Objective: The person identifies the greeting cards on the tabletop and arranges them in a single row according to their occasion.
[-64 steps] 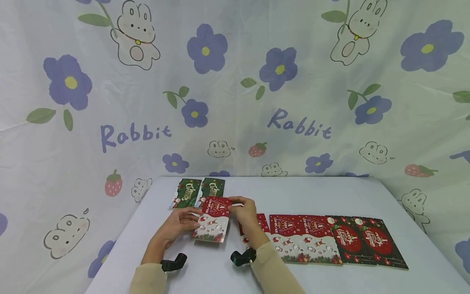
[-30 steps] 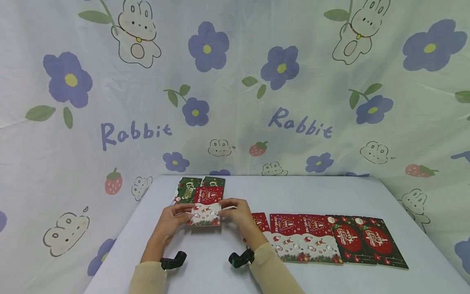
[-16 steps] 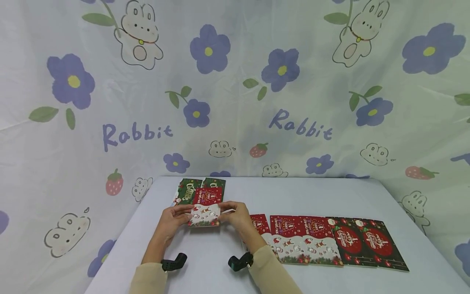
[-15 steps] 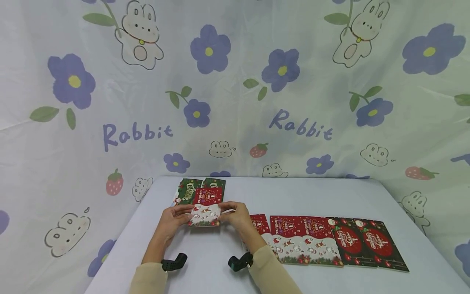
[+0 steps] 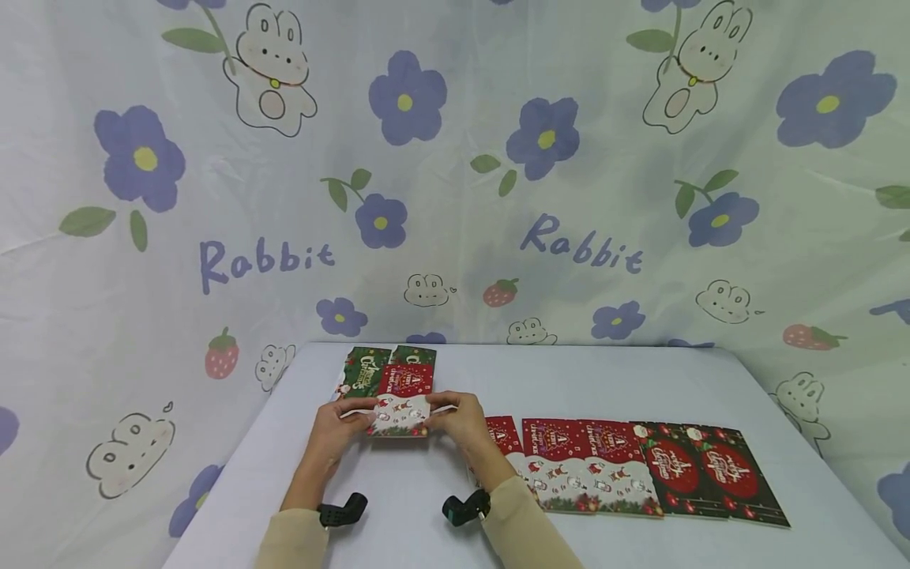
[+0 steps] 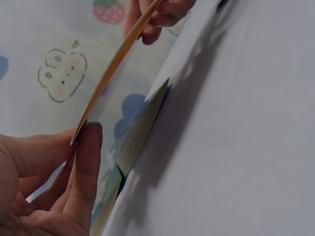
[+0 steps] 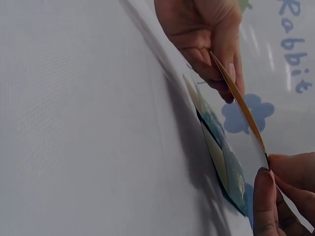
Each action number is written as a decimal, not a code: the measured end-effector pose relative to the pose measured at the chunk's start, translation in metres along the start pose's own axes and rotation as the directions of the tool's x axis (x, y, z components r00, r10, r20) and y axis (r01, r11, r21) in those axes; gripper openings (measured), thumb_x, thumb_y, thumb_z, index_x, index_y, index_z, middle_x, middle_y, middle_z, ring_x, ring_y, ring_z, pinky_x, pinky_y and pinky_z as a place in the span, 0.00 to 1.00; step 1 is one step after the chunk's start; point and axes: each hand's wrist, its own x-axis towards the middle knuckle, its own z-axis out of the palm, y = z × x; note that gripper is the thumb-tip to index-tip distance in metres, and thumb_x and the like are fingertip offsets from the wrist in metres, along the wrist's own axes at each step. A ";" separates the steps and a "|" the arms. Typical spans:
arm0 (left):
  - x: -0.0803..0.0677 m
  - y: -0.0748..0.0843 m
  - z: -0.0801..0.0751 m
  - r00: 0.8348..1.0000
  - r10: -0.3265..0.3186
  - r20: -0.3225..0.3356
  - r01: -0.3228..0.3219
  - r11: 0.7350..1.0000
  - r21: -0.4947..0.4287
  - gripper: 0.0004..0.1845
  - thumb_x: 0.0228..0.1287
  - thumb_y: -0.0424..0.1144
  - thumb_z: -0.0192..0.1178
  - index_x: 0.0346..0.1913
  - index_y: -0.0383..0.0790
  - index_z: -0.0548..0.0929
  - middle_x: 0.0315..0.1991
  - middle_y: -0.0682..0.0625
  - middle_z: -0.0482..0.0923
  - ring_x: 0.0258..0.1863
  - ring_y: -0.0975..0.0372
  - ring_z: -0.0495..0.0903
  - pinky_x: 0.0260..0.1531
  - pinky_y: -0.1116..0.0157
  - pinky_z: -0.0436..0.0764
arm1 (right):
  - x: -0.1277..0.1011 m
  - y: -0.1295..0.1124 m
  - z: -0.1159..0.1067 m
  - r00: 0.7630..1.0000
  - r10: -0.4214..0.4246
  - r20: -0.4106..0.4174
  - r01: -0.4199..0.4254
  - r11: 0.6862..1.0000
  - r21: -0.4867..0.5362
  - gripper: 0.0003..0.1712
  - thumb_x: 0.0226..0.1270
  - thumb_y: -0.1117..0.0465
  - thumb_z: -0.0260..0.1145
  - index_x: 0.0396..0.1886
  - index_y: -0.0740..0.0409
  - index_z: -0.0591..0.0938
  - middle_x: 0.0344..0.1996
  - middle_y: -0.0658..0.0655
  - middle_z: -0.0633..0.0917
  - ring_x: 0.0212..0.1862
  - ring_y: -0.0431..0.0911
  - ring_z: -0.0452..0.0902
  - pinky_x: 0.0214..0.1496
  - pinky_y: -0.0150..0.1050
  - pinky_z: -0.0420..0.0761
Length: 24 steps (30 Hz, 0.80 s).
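Note:
A thin Christmas booklet (image 5: 402, 415), red above and white below with small figures, is pinched between both hands. My left hand (image 5: 332, 433) grips its left edge and my right hand (image 5: 464, 427) its right edge, thumbs on the near side. Seen edge-on in the left wrist view, the booklet (image 6: 110, 73) bows slightly and shows a brown edge; it is raised above the table. Behind it lie two green Christmas booklets, the left one (image 5: 364, 373) mostly showing and the right one (image 5: 421, 356) largely hidden by the held booklet.
On the white table (image 5: 569, 379), a row of booklets lies to the right: matching red-and-white ones (image 5: 556, 462), one partly hidden by my right forearm, then two dark ones with red circles (image 5: 735, 474). A patterned curtain (image 5: 455, 158) hangs behind the table.
Both hands have carried the red-and-white booklet slightly left and farther from me, so it covers more of the right green booklet. In the last half second it has shifted slightly right.

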 end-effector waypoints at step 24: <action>0.014 0.021 0.049 0.992 0.114 -0.053 -0.104 0.981 0.163 0.11 0.66 0.24 0.69 0.50 0.30 0.90 0.44 0.39 0.86 0.39 0.58 0.81 0.31 0.71 0.79 | 0.003 -0.014 -0.038 0.998 0.000 -0.070 -0.004 0.998 -0.056 0.21 0.59 0.75 0.75 0.53 0.60 0.90 0.48 0.59 0.85 0.43 0.46 0.82 0.44 0.37 0.83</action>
